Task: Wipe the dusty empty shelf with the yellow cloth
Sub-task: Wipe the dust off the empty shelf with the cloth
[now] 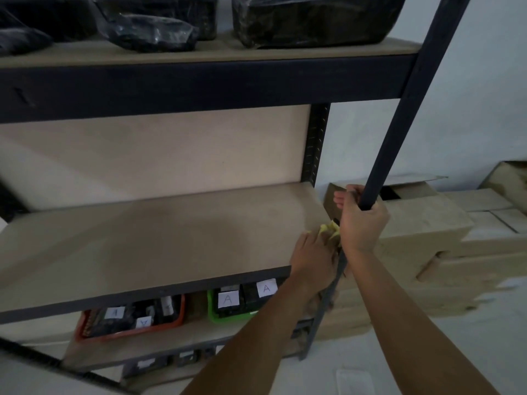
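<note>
The empty shelf [159,238] is a bare tan board in a dark metal rack, at chest height in the middle of the view. My left hand [312,256] presses the yellow cloth [330,230] onto the shelf's front right corner; only a crumpled bit of the cloth shows past my fingers. My right hand [360,220] is wrapped around the rack's dark front right post [399,115], just above that corner. Both forearms reach in from the lower right.
The shelf above holds black plastic-wrapped bundles [154,32]. Below, an orange crate [129,317] and a green crate [239,300] carry paper labels. Cardboard boxes [445,223] are stacked against the white wall to the right of the rack.
</note>
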